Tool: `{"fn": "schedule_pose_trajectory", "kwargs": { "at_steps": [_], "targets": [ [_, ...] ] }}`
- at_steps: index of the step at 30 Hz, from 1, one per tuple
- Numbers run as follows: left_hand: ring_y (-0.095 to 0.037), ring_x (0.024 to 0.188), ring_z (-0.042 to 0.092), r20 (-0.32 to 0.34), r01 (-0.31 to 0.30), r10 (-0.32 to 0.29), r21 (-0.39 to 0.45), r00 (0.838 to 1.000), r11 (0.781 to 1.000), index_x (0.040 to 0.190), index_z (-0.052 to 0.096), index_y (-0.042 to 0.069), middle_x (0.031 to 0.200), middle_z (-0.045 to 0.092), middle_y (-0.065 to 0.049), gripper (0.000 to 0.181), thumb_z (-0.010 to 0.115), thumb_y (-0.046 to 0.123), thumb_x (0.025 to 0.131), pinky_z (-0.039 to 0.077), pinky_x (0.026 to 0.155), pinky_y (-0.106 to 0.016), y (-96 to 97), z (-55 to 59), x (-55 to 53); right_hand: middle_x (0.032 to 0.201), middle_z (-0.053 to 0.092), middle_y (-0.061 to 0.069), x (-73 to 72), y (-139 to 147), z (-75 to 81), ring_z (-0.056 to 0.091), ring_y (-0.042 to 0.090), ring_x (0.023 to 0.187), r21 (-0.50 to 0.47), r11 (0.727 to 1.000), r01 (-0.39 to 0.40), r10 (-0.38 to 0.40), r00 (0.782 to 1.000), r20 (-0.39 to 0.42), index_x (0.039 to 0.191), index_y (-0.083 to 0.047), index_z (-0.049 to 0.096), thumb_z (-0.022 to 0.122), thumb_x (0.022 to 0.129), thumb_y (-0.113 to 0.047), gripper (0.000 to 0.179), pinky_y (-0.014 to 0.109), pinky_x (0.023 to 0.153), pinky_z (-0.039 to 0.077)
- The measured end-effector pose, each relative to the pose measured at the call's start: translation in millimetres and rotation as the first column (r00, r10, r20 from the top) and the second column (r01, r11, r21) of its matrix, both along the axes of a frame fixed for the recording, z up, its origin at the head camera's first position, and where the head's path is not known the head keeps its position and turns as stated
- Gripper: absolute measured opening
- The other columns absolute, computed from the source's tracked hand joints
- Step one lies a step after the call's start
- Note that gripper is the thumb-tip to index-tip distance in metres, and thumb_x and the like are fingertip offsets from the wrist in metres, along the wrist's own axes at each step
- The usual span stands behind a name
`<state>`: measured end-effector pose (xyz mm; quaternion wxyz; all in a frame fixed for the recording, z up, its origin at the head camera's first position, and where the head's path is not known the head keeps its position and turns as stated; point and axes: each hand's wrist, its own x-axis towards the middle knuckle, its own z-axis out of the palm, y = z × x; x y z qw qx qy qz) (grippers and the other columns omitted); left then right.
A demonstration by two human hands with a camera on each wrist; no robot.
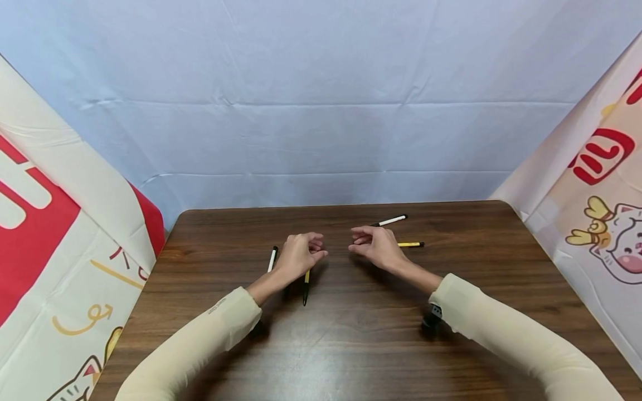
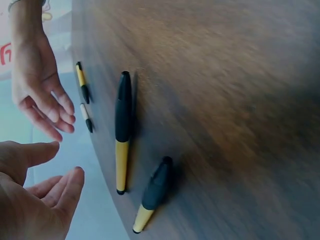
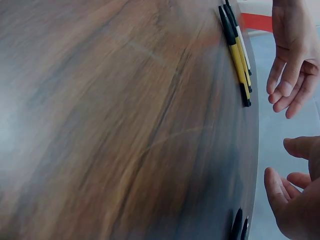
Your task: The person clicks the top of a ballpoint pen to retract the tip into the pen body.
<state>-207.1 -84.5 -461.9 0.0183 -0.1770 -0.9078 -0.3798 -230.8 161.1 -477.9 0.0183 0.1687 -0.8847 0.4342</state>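
Note:
My left hand (image 1: 297, 257) hovers over the table with loosely bent fingers and holds nothing. Below and beside it lie a yellow-and-black pen (image 1: 306, 285) and a white pen with a black end (image 1: 272, 259). A second yellow-and-black pen (image 2: 155, 195) shows in the left wrist view, mostly covered by the hand from the head. Facing the left across a gap, my right hand (image 1: 381, 248) is likewise raised with nothing in its fingers. Near it lie another white pen (image 1: 393, 220) and another yellow pen (image 1: 411, 244), each partly behind the hand in the head view.
The brown wood-grain table (image 1: 351, 345) ends at a pale hanging cloth (image 1: 321, 139) along its back edge. Printed cloths (image 1: 597, 245) hang at both sides. A dark device (image 1: 432, 318) sits under the right wrist.

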Motion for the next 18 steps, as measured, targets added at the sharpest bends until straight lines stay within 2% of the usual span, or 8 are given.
{"fn": "schedule_pose_trajectory", "kwargs": {
  "at_steps": [6,10,18],
  "targets": [
    [-0.025,0.097,0.077,0.014,0.006,-0.006,0.002,1.000,1.000,0.131,0.070,-0.006,0.111,0.079,-0.016,0.042,0.083,0.011,0.094,0.064,0.084,-0.030,9.2,3.3,-4.4,0.110,0.079,0.020,-0.7,14.8,-2.4,0.079,0.028,0.096,-0.020,1.000,0.004,-0.004,1.000,-0.008,0.130,0.006,0.071,0.085,0.090,-0.009,0.045,0.030,0.079,0.064],
    [-0.023,0.098,0.077,-0.006,0.006,-0.006,-0.016,1.000,1.000,0.131,0.070,-0.003,0.112,0.079,-0.014,0.041,0.082,0.013,0.095,0.063,0.085,-0.031,15.2,4.9,-8.1,0.112,0.078,0.023,-2.9,24.4,-4.1,0.079,0.029,0.096,-0.021,1.000,0.009,-0.010,1.000,-0.023,0.130,0.009,0.070,0.085,0.090,-0.007,0.046,0.028,0.080,0.064],
    [-0.026,0.099,0.078,-0.036,0.023,-0.023,0.003,0.999,1.000,0.129,0.071,-0.003,0.112,0.079,-0.018,0.038,0.081,0.010,0.095,0.064,0.087,-0.036,29.0,8.5,-17.3,0.118,0.076,0.024,-5.9,43.4,-0.3,0.078,0.032,0.099,0.001,0.999,0.035,-0.035,0.999,-0.020,0.133,0.008,0.068,0.085,0.091,-0.008,0.048,0.034,0.084,0.064]
  ]
}}
